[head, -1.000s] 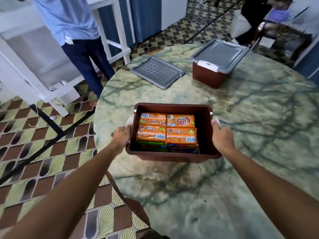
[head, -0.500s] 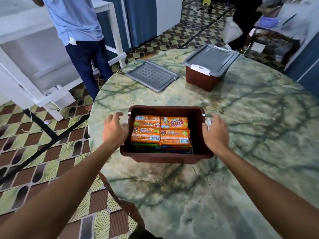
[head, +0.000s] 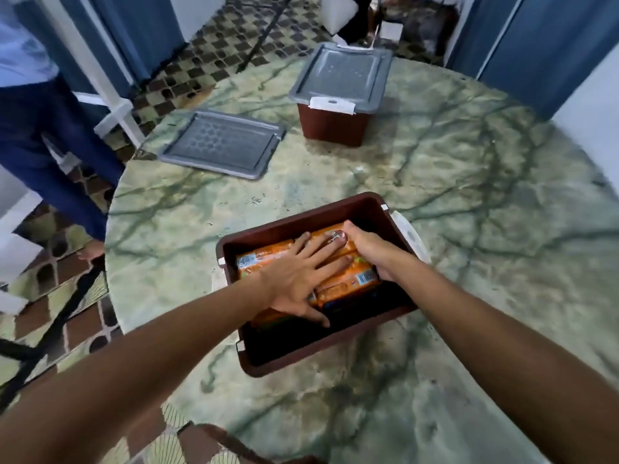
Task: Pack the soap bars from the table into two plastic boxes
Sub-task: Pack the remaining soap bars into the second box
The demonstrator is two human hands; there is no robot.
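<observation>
An open brown plastic box (head: 338, 351) sits on the green marble table, near its front. Inside it lie orange-wrapped soap bars (head: 360, 277) packed in layers. My left hand (head: 298, 279) lies flat on top of the bars with its fingers spread. My right hand (head: 365, 246) reaches into the box from the right side, its fingers curled against the right-hand bars. A second brown box (head: 330, 123) with a grey lid clipped on stands at the back of the table.
A loose grey lid (head: 219, 144) lies flat on the table at the back left. A person in blue trousers (head: 43, 135) stands beside the table's left edge. White furniture legs and patterned floor tiles lie to the left.
Both hands left the box's sides and went inside it onto the soap bars. The box now sits turned at an angle, and the view shifted left.
</observation>
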